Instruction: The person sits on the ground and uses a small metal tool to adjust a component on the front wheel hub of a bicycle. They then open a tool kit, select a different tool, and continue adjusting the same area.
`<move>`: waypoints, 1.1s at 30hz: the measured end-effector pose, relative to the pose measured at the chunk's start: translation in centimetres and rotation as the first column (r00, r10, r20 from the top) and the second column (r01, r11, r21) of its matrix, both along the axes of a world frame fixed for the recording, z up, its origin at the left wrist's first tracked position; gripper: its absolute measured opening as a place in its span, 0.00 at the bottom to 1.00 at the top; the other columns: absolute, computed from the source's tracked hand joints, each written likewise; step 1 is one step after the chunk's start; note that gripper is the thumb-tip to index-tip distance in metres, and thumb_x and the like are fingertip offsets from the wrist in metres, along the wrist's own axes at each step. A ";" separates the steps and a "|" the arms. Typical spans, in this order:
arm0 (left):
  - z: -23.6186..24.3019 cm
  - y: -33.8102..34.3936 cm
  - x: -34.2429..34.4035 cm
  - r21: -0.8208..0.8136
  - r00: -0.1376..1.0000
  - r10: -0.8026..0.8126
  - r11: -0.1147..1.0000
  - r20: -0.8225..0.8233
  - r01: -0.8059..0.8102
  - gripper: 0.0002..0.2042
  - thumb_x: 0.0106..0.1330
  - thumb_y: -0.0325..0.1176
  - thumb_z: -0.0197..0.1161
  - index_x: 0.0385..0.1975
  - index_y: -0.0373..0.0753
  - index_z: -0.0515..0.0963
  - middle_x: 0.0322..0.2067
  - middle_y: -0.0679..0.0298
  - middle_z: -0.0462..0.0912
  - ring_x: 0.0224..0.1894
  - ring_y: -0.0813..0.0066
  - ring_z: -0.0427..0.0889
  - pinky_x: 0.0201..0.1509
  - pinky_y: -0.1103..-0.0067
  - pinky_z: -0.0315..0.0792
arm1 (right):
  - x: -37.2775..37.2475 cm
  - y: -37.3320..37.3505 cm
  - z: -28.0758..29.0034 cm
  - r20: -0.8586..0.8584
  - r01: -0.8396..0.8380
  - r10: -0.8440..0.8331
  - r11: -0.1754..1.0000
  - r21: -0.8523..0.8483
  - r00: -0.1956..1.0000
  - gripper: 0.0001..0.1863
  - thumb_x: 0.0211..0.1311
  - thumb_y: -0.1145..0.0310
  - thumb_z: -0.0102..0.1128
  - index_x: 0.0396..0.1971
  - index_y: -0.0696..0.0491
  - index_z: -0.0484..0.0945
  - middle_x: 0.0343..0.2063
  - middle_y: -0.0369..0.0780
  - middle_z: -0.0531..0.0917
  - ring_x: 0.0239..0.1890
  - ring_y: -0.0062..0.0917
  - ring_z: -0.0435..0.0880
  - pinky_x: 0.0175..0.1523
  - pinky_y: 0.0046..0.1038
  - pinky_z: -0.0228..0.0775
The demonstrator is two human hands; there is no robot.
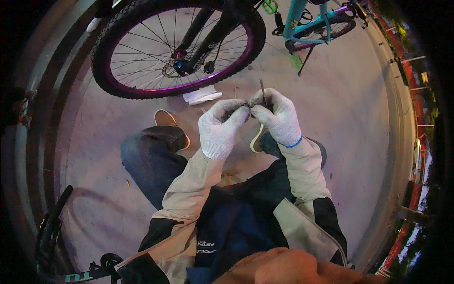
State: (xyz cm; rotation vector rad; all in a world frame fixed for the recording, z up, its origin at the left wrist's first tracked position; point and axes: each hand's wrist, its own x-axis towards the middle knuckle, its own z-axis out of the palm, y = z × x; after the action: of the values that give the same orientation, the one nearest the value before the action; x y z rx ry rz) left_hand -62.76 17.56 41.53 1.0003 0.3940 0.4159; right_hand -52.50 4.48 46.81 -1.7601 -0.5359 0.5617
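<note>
My left hand (pixel 221 128) and my right hand (pixel 280 118), both in white knit gloves with darkened fingertips, meet in front of me above the floor. Their thumbs and fingers are pinched together around a small dark piece (pixel 248 105), mostly hidden by the fingertips and too small to name. A thin metal rod (pixel 262 86) sticks up from between the fingers of my right hand. What its lower end looks like is hidden in the glove. Just beyond my hands stands the knobbly front wheel (pixel 178 92) of a bicycle, with a purple rim and a disc brake at its hub.
White folded paper (pixel 202 95) lies below the tyre, with a thin metal piece (pixel 236 92) beside it. A turquoise bicycle frame (pixel 295 28) with green pedals rests on a kickstand behind. At lower left are black bicycle parts (pixel 49 229). My shoes (pixel 165 119) flank the hands.
</note>
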 end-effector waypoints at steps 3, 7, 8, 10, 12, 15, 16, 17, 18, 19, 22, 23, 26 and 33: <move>0.3 -0.1 0.0 0.080 0.999 0.034 0.996 -0.003 -0.034 0.10 0.69 0.25 0.70 0.48 0.29 0.85 0.40 0.60 0.90 0.41 0.76 0.87 0.49 0.80 0.81 | 0.0 -0.4 -0.4 -0.018 -0.028 0.029 0.998 0.051 0.999 0.09 0.63 0.81 0.63 0.43 0.60 0.80 0.37 0.36 0.83 0.39 0.20 0.82 0.50 0.26 0.78; 0.3 -0.2 -0.2 0.397 0.995 0.078 0.913 0.057 -0.095 0.09 0.67 0.24 0.71 0.46 0.31 0.86 0.38 0.61 0.89 0.39 0.79 0.86 0.46 0.81 0.80 | 0.4 -1.2 -0.9 0.064 -0.050 0.050 0.999 -0.007 0.997 0.09 0.63 0.81 0.63 0.43 0.60 0.80 0.36 0.36 0.83 0.39 0.18 0.83 0.49 0.24 0.78; 0.2 -0.1 -0.3 0.453 0.996 0.074 0.887 0.046 -0.086 0.09 0.67 0.24 0.71 0.45 0.31 0.86 0.37 0.61 0.89 0.38 0.80 0.86 0.45 0.81 0.79 | 0.5 -1.4 -0.9 0.071 -0.054 0.055 0.998 -0.017 0.996 0.09 0.63 0.81 0.63 0.43 0.60 0.80 0.36 0.36 0.84 0.39 0.18 0.83 0.49 0.24 0.78; 0.1 0.0 -0.5 0.514 0.999 0.038 0.856 0.026 -0.046 0.09 0.67 0.24 0.71 0.46 0.30 0.86 0.38 0.61 0.89 0.38 0.80 0.86 0.45 0.81 0.79 | 0.5 -1.6 -1.0 0.107 -0.052 0.056 0.998 -0.037 0.993 0.08 0.63 0.82 0.63 0.42 0.60 0.80 0.36 0.36 0.84 0.39 0.17 0.82 0.48 0.23 0.78; 0.0 0.2 -0.4 0.529 1.000 -0.025 0.848 0.007 0.018 0.10 0.69 0.23 0.69 0.47 0.29 0.86 0.42 0.62 0.89 0.40 0.80 0.85 0.46 0.81 0.80 | 0.6 -1.7 -1.0 0.165 -0.039 0.047 0.998 -0.055 0.985 0.08 0.63 0.82 0.63 0.41 0.60 0.81 0.35 0.36 0.84 0.38 0.16 0.82 0.47 0.23 0.79; -0.1 0.3 -0.2 0.557 0.997 -0.056 0.831 0.057 0.015 0.10 0.69 0.23 0.69 0.48 0.29 0.85 0.41 0.62 0.89 0.40 0.80 0.85 0.45 0.81 0.79 | 0.5 -1.8 -0.9 0.209 -0.008 0.027 0.996 -0.088 0.978 0.07 0.62 0.81 0.64 0.40 0.60 0.81 0.33 0.35 0.83 0.35 0.15 0.81 0.44 0.22 0.77; -0.1 0.4 -0.1 0.487 0.996 -0.078 0.872 0.051 0.043 0.11 0.69 0.23 0.69 0.49 0.29 0.85 0.41 0.62 0.89 0.40 0.80 0.85 0.46 0.81 0.79 | 0.5 -1.7 -0.9 0.236 0.010 0.013 0.995 -0.095 0.972 0.08 0.61 0.79 0.67 0.40 0.59 0.82 0.31 0.35 0.84 0.33 0.14 0.80 0.42 0.21 0.76; -0.1 0.4 0.0 0.416 0.994 -0.098 0.907 0.048 0.070 0.11 0.69 0.23 0.69 0.49 0.29 0.85 0.41 0.62 0.89 0.40 0.80 0.85 0.46 0.81 0.79 | 0.5 -1.7 -0.9 0.271 0.021 0.005 0.995 -0.093 0.963 0.10 0.59 0.77 0.70 0.40 0.58 0.83 0.29 0.34 0.84 0.31 0.13 0.79 0.39 0.21 0.75; -0.1 0.4 0.1 0.339 0.992 -0.123 0.935 0.033 0.105 0.11 0.69 0.23 0.68 0.49 0.28 0.85 0.41 0.62 0.89 0.40 0.80 0.85 0.46 0.81 0.79 | 0.5 -1.7 -0.9 0.306 0.032 -0.003 0.995 -0.090 0.952 0.11 0.58 0.74 0.73 0.40 0.57 0.84 0.27 0.34 0.85 0.29 0.12 0.78 0.37 0.21 0.74; -0.1 0.4 0.1 0.290 0.991 -0.134 0.949 0.022 0.122 0.11 0.69 0.23 0.69 0.49 0.29 0.85 0.41 0.62 0.89 0.40 0.80 0.86 0.47 0.81 0.80 | 0.5 -1.7 -0.9 0.318 0.034 -0.002 0.995 -0.094 0.948 0.11 0.57 0.75 0.73 0.40 0.57 0.85 0.28 0.34 0.85 0.29 0.12 0.78 0.36 0.21 0.73; -0.2 0.4 0.1 0.216 0.986 -0.163 0.963 -0.022 0.164 0.11 0.68 0.23 0.70 0.48 0.29 0.85 0.40 0.61 0.89 0.41 0.79 0.87 0.48 0.80 0.81 | 0.6 -1.9 -0.9 0.384 0.022 0.009 0.997 -0.075 0.923 0.11 0.57 0.76 0.73 0.41 0.56 0.86 0.31 0.36 0.86 0.29 0.15 0.79 0.36 0.22 0.74; -0.3 0.4 0.2 0.252 0.987 -0.160 0.955 -0.020 0.160 0.11 0.68 0.23 0.69 0.48 0.29 0.85 0.41 0.61 0.89 0.41 0.78 0.87 0.48 0.80 0.81 | 0.6 -1.9 -0.9 0.426 0.003 0.017 0.999 -0.047 0.905 0.11 0.57 0.77 0.73 0.41 0.56 0.86 0.33 0.36 0.87 0.29 0.16 0.80 0.36 0.22 0.74; -0.7 0.6 0.3 0.131 0.981 -0.186 0.972 -0.061 0.193 0.11 0.69 0.23 0.69 0.49 0.29 0.84 0.41 0.60 0.89 0.42 0.77 0.87 0.49 0.79 0.82 | 0.8 -1.9 -1.0 0.526 -0.039 0.051 0.999 -0.033 0.849 0.12 0.55 0.79 0.72 0.41 0.55 0.87 0.36 0.38 0.87 0.31 0.20 0.83 0.37 0.23 0.76; -2.1 1.3 0.7 -0.212 0.933 -0.339 0.927 -0.123 0.309 0.13 0.69 0.28 0.70 0.49 0.27 0.83 0.41 0.57 0.89 0.42 0.72 0.88 0.49 0.76 0.84 | 1.0 -1.7 -1.2 0.638 -0.115 0.127 0.992 -0.060 0.759 0.15 0.51 0.81 0.71 0.41 0.53 0.87 0.38 0.41 0.86 0.36 0.34 0.88 0.41 0.29 0.81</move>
State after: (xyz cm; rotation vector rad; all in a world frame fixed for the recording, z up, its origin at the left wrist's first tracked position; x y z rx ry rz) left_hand -62.05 18.87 39.39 0.8940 0.3929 -0.0025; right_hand -51.49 2.75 45.64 -1.9298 -1.1333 0.0190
